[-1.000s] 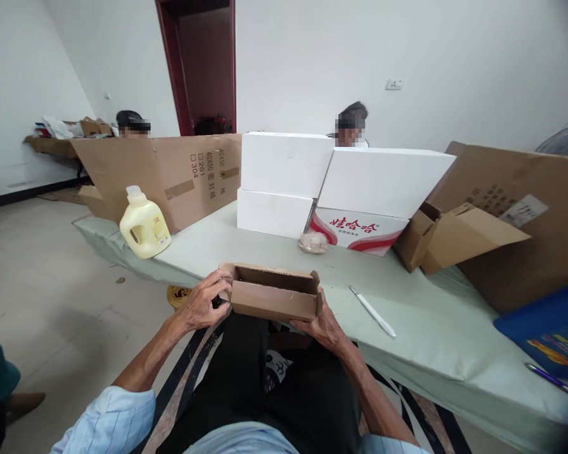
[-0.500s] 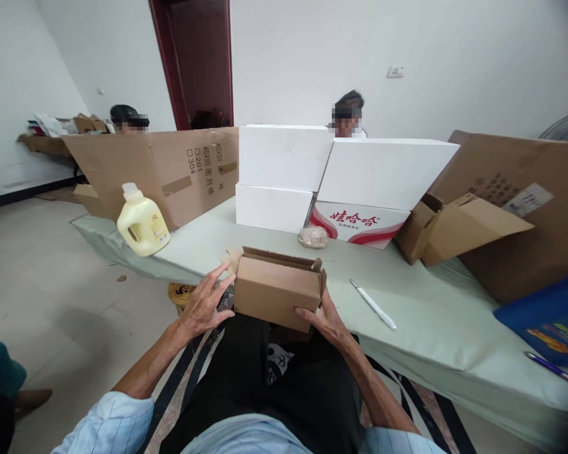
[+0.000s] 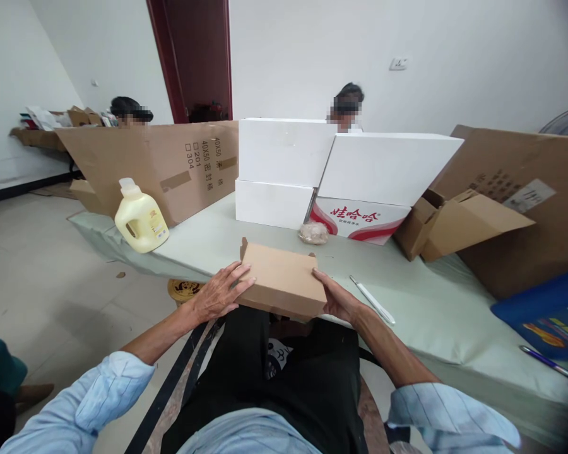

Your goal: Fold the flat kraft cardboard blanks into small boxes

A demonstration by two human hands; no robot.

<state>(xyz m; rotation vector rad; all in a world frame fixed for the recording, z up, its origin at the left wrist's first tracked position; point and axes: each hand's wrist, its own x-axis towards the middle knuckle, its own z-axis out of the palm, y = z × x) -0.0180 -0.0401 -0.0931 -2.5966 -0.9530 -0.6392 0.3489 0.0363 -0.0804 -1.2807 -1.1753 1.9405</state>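
Observation:
A small brown cardboard box (image 3: pixel 284 274) is held over the table's front edge, above my lap. Its broad plain face is turned up toward me, with small flaps sticking out at the far corners. My left hand (image 3: pixel 222 290) holds the left end, its fingers lying over the top face. At the right end, my right hand (image 3: pixel 338 296) grips the box with the thumb on the top edge; its other fingers are partly hidden. A slim white craft knife (image 3: pixel 373 300) lies on the table just right of my right hand.
White boxes (image 3: pixel 284 154) stand stacked on the green-covered table (image 3: pixel 435 315), with a small wrapped bundle (image 3: pixel 313 232) before them. A yellow jug (image 3: pixel 141 217) stands left. Large cartons (image 3: pixel 170 167), a blue container (image 3: pixel 544 312) and a pen (image 3: pixel 546 360) flank the workspace. Two people sit beyond.
The box has tipped so that its broad face shows and its open far edge is out of sight. My left hand has closed in on the left end; my right thumb has moved up to the top edge.

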